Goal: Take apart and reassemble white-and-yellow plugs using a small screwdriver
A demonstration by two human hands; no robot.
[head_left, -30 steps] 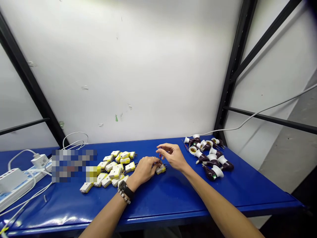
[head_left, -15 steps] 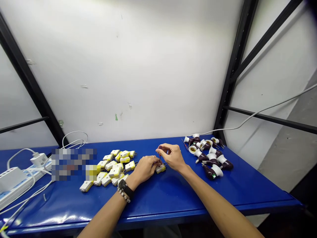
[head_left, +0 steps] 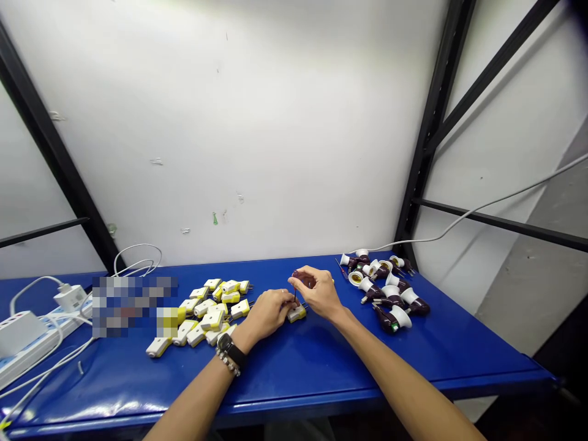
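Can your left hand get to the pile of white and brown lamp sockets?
Probably not easily right now. The left hand is at the white-and-yellow plastic plug, and the right hand sits between it and the white-and-brown lamp sockets. It would probably have to reach past that hand.

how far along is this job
Done: the yellow-white plugs and brown-white lamp sockets look assembled, though I can't tell which are finished. In hand: the left hand steadies one plug while the right hand works a small screwdriver on it. Left: possibly the rest of the plugs.
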